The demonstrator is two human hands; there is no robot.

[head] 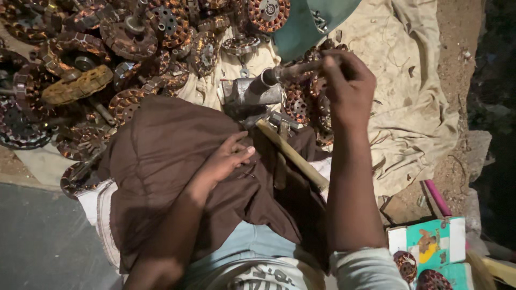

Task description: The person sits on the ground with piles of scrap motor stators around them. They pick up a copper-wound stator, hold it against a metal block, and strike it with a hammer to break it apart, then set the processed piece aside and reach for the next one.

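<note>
Metal rod [298, 69], rusty and round, held near its free end by the right hand [348, 86], whose fingers are curled closed around it; the rod runs leftward into a grey metal block [251, 92] that sits on the cloth sheet [408, 107] just beyond the person's lap. Left hand [226, 158] lies on the brown cloth [161, 156] draped over the lap, fingers loosely extended and flat, gripping nothing. A hammer with a wooden handle [293, 156] lies slantwise between the two forearms, its head near the foot of the grey block and its handle running toward the right forearm. Copper-wound motor stators [129, 43] are heaped over the far left part of the cloth sheet, with more [314, 115] beneath the right hand, just beside the block. A teal plastic object [306, 24] reaches in from the top edge. A printed teal-and-white carton [430, 247] lies at the near right, on bare ground.
</note>
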